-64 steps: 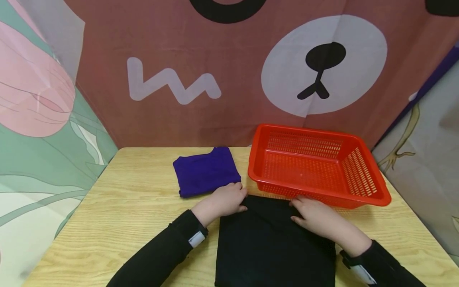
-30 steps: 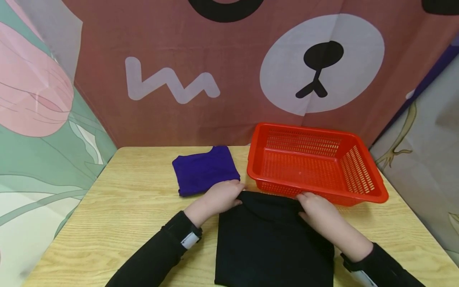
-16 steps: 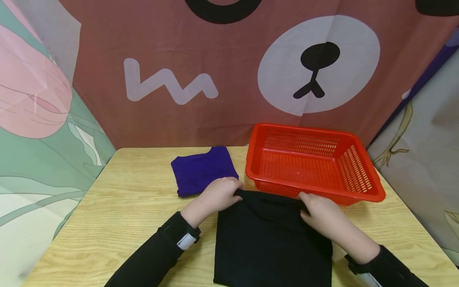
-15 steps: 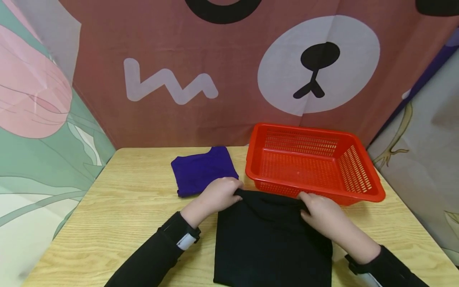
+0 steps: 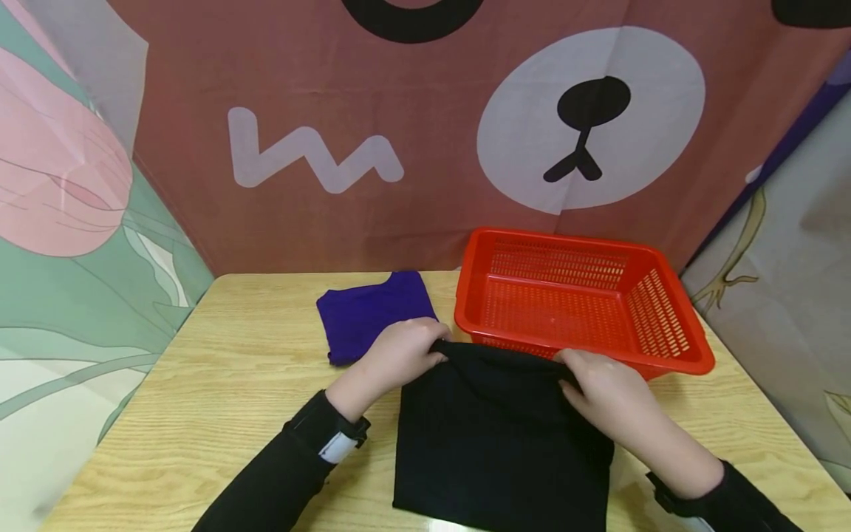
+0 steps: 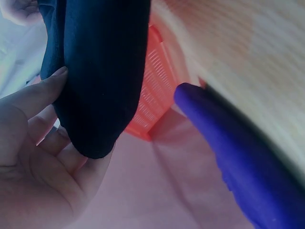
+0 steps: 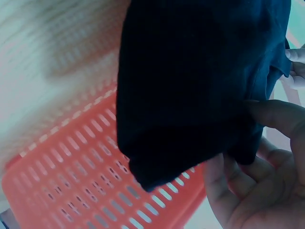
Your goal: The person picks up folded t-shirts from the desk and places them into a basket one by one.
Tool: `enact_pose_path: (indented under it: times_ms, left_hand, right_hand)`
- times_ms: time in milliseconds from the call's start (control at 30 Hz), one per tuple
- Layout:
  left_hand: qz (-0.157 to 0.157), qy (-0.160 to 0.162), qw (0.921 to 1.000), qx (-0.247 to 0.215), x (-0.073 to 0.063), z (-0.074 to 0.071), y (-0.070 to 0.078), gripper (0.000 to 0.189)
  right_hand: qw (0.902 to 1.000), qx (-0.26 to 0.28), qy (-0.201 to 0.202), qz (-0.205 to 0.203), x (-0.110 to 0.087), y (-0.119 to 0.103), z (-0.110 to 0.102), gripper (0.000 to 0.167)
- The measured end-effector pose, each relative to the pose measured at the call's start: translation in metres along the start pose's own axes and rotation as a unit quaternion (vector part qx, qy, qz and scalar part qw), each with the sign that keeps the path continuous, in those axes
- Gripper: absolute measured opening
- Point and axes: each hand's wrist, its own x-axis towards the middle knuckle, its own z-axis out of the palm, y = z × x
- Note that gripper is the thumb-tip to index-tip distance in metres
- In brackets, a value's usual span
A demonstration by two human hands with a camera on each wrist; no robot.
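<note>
A folded black garment (image 5: 505,436) lies before me on the wooden table, its far edge lifted between my two hands. My left hand (image 5: 402,353) pinches the far left corner. In the left wrist view the thumb presses on the black cloth (image 6: 102,81) while the fingers stay behind it. At the far right corner my right hand (image 5: 613,390) grips the same edge, thumb on the near side. The right wrist view shows the black cloth (image 7: 190,86) hanging from that grip in front of the red basket. The garment's near edge runs toward the bottom of the head view.
A red plastic basket (image 5: 558,347) with slotted sides stands just beyond the garment, at the back right. Left of it lies a folded purple garment (image 5: 372,310), partly behind my left hand. The wooden table (image 5: 219,384) ends at a printed cloth backdrop (image 5: 319,229).
Both hands have closed on the far edge of the black garment and raised it slightly. The near edge has shifted a little away from me. The basket and purple garment stay put.
</note>
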Motion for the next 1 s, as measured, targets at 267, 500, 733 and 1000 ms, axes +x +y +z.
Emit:
enact_pose_path:
  times_ms: [267,500,733,1000]
  left_hand:
    - [0.006,0.048,0.9988,0.002,-0.002,-0.015,0.006,0.014]
    - [0.017,0.085,0.9962,0.011,-0.002,-0.028,0.012,0.015]
    - [0.021,0.105,0.9943,0.003,0.001,-0.039,0.016,0.017]
    - [0.022,0.117,0.9927,-0.020,0.005,-0.050,0.020,0.017]
  right_hand:
    - [0.9980,0.051,0.018,0.033,0.003,0.003,-0.020,0.034]
    - [0.9898,0.129,0.030,0.053,0.006,0.012,-0.039,0.031]
    - [0.9903,0.126,0.049,0.031,0.012,0.019,-0.054,0.034]
    - [0.9907,0.120,0.056,0.029,0.018,0.023,-0.070,0.034]
